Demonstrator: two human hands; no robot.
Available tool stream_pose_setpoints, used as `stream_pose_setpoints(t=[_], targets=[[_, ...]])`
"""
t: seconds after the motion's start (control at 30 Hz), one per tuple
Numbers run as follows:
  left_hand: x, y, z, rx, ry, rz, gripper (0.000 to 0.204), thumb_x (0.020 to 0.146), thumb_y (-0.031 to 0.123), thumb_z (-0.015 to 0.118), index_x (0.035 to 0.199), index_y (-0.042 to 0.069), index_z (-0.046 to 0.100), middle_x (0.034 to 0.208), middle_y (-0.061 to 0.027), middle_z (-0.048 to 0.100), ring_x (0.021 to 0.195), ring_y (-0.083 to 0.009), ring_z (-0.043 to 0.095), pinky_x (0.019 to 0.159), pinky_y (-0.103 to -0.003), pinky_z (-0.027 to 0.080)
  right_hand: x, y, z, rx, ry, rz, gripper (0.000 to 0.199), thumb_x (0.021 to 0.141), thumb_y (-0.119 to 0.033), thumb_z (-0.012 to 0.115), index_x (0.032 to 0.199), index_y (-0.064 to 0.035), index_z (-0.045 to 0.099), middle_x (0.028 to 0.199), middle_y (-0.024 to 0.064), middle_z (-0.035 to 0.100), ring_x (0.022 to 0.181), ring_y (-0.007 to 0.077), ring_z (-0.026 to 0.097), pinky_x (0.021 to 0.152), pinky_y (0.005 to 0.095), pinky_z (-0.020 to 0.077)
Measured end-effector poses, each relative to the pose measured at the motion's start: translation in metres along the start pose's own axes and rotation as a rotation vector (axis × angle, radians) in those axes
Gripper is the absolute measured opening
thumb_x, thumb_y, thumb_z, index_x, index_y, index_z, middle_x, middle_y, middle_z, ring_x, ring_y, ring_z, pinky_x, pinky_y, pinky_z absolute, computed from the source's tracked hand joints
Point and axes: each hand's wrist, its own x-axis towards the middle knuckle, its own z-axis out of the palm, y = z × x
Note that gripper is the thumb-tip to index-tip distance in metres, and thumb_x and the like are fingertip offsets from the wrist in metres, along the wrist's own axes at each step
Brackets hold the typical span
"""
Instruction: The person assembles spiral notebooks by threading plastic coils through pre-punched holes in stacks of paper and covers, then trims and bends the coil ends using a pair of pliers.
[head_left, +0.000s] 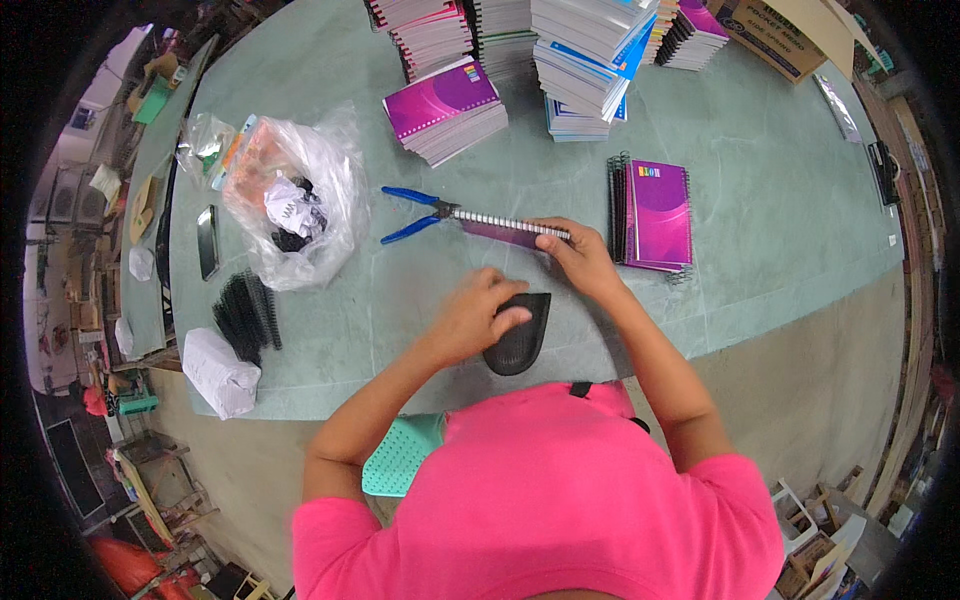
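Observation:
My left hand (pixel 478 315) rests on a black, textured, shield-shaped tool (pixel 518 338) at the table's near edge, fingers curled over its top. My right hand (pixel 578 252) presses down on the right end of a purple spiral-bound notebook (pixel 512 229) lying edge-on across the table. Blue-handled pliers (pixel 415 212) lie at the notebook's left end, jaws at the spiral wire. A small stack of finished purple spiral notebooks (pixel 655 212) sits just right of my right hand.
A clear plastic bag (pixel 295 200) with black and white bits lies at left, beside a phone (pixel 207 241), black wire coils (pixel 247 313) and a white wrapped bundle (pixel 218 372). Notebook stacks (pixel 445 108) line the far edge of the green table (pixel 780 230).

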Motion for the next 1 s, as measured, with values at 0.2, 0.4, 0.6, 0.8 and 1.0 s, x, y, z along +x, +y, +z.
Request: stream_pose_setpoints(t=[0.2,0.4,0.6,0.8,1.0], targets=[[0.055,0.034,-0.026,0.32,0.367,0.347,0.025,0.074,0.011,0.064,0.099,0.006,0.062,0.096,-0.012,0.055,0.09,-0.0296,0.053,0.078,-0.039,0.043,-0.003,0.012,0.004,0.068,0.044,0.007,0.021,0.082,-0.008,0.062,0.1,0.001,0.062,0.093,0.0083,0.066,0.085,0.0121,0.058,0.078,0.0279,0.0455],[0.075,0.012,0.003,0.178,0.174,0.363,0.02,0.072,0.006,0.062,0.092,0.003,0.06,0.088,-0.0132,0.056,0.085,-0.0317,0.053,0.075,-0.04,0.043,-0.009,0.024,0.002,-0.116,0.05,0.039,0.02,0.081,-0.005,0.055,0.099,0.0014,0.061,0.082,0.0135,0.067,0.076,0.015,0.061,0.071,0.0311,0.0469],[0.075,0.017,-0.006,0.192,0.068,0.261,0.02,0.071,0.007,0.064,0.091,0.004,0.06,0.087,-0.0124,0.056,0.086,-0.0321,0.052,0.074,-0.039,0.043,-0.019,0.005,0.01,-0.329,0.093,0.08,0.018,0.081,-0.007,0.055,0.095,0.0014,0.06,0.078,0.0219,0.061,0.069,0.0314,0.061,0.063,0.0366,0.0459],[0.075,0.028,-0.031,0.201,0.274,0.333,0.03,0.075,0.021,0.068,0.1,0.006,0.061,0.098,-0.0107,0.059,0.095,-0.0289,0.053,0.082,-0.041,0.04,-0.032,-0.03,-0.021,-0.411,0.181,-0.094,0.028,0.083,0.0,0.051,0.11,-0.001,0.06,0.097,0.0164,0.065,0.085,0.0169,0.062,0.073,0.0286,0.0477],[0.079,0.013,-0.074,0.188,0.532,0.19,0.026,0.077,0.02,0.067,0.098,0.005,0.063,0.1,-0.0118,0.06,0.097,-0.0283,0.053,0.085,-0.037,0.041,-0.064,-0.059,-0.103,-1.047,0.554,-0.332,0.042,0.079,-0.001,0.057,0.12,-0.0104,0.056,0.122,0.0125,0.055,0.119,0.0291,0.048,0.097,0.0388,0.0378]])
